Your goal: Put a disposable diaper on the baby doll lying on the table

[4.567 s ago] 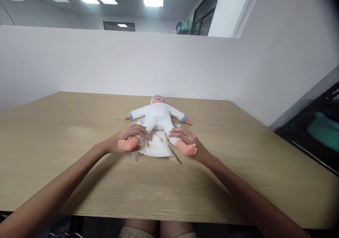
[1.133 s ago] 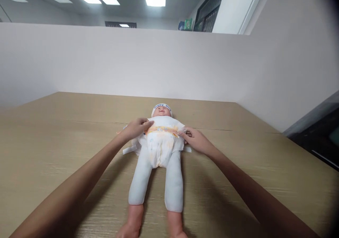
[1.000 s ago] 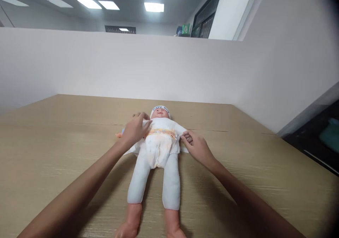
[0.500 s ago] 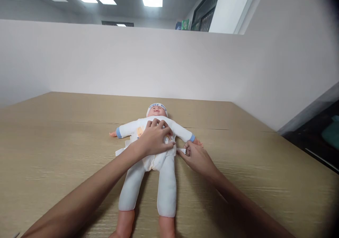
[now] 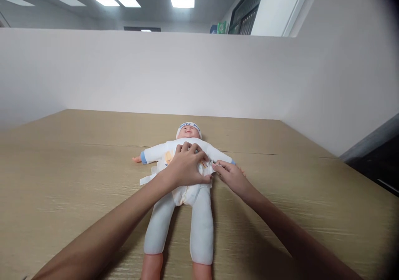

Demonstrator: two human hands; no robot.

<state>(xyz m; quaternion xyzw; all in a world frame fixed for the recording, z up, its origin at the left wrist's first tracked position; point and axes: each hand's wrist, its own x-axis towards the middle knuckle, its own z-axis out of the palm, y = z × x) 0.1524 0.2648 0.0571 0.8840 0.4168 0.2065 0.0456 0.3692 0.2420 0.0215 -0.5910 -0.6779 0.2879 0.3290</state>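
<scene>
A baby doll (image 5: 202, 226) in a white suit with blue cuffs lies on its back, feet toward me. Around its hips is a white diaper (image 5: 183, 195) with a printed front. My left hand (image 5: 188, 167) rests over the diaper's front at the belly, fingers spread and bent, thumb toward the right edge. At that right side my right hand (image 5: 231, 178) pinches the diaper's fastening tab (image 5: 213, 169) between thumb and fingers. The other tab (image 5: 145, 180) sticks out loose on the left. My left hand covers part of the diaper's waist.
The doll lies on a wide wooden table (image 5: 77, 159) with a seam across it. A pale partition wall (image 5: 156, 72) rises behind the table's far edge. At the far right is a dark object (image 5: 377, 163) beside the table.
My right hand has drawn the tab up and inward, closer to the diaper's front. My left hand stays on the diaper. The whole view has shifted slightly.
</scene>
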